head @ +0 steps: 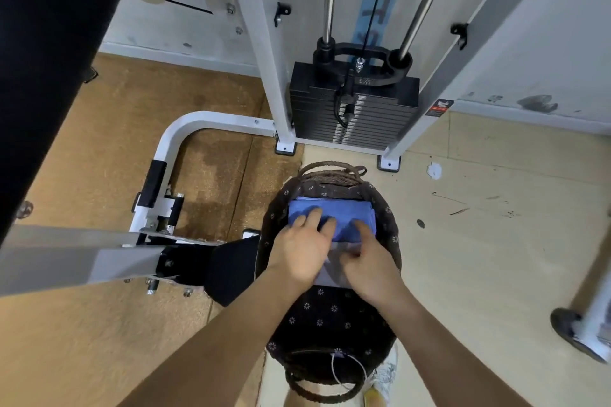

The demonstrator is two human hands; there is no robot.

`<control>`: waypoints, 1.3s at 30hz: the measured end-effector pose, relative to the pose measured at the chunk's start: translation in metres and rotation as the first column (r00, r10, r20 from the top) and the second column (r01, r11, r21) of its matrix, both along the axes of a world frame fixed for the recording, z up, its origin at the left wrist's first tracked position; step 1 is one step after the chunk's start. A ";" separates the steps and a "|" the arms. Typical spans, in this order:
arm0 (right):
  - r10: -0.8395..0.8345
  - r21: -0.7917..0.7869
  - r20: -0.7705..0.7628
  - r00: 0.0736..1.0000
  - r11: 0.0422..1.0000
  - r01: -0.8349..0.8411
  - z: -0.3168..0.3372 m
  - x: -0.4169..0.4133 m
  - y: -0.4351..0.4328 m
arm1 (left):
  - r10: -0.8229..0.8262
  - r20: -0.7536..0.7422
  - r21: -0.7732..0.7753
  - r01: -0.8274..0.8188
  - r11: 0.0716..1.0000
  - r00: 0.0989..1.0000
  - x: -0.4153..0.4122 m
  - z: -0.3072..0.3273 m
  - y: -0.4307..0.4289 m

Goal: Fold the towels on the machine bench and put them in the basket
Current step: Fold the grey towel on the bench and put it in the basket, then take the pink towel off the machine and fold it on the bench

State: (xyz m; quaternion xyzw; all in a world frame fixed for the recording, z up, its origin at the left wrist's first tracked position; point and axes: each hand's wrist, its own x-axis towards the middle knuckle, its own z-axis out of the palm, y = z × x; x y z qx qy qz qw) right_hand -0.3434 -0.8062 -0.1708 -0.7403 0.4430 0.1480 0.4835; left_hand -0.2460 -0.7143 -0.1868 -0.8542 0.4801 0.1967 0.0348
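A dark woven basket (330, 317) with a flower-print lining stands on the floor below me. Inside it lies a folded blue towel (344, 211), and a folded grey towel (334, 269) lies just in front of it. My left hand (302, 249) rests flat, fingers spread, across the blue towel's near edge and the grey one. My right hand (370, 261) presses down on the grey towel with its fingers reaching the blue one. Whether either hand grips cloth is unclear; both look flat on top.
A black padded bench (49, 53) of the gym machine fills the upper left, with its white frame (185, 129) and a black seat pad (231, 271) beside the basket. A weight stack (353, 109) stands behind. Someone's shoe (575, 330) shows at the right edge.
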 end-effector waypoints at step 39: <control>-0.520 0.254 0.372 0.769 0.854 0.454 0.214 -0.108 -0.091 | 0.222 -0.658 -0.400 -0.583 0.707 0.720 -0.032 0.201 -0.044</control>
